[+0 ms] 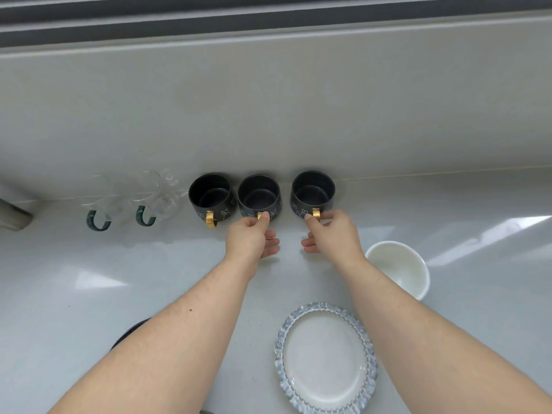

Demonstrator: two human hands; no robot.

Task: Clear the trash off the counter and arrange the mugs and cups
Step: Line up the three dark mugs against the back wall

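Three black mugs with gold handles stand upright in a row against the back wall of the counter. My left hand (252,237) pinches the gold handle of the middle black mug (258,195). My right hand (333,233) pinches the handle of the right black mug (313,189). The left black mug (211,194) stands free, close beside the middle one. Left of them stand two clear glass cups with green handles, one (101,201) further left and one (156,195) next to the black mugs.
A white bowl (398,265) sits just right of my right forearm. A white plate with a blue ruffled rim (325,358) lies near the front edge. A dark round object (131,330) peeks out under my left forearm. A grey object (12,215) sits at the far left.
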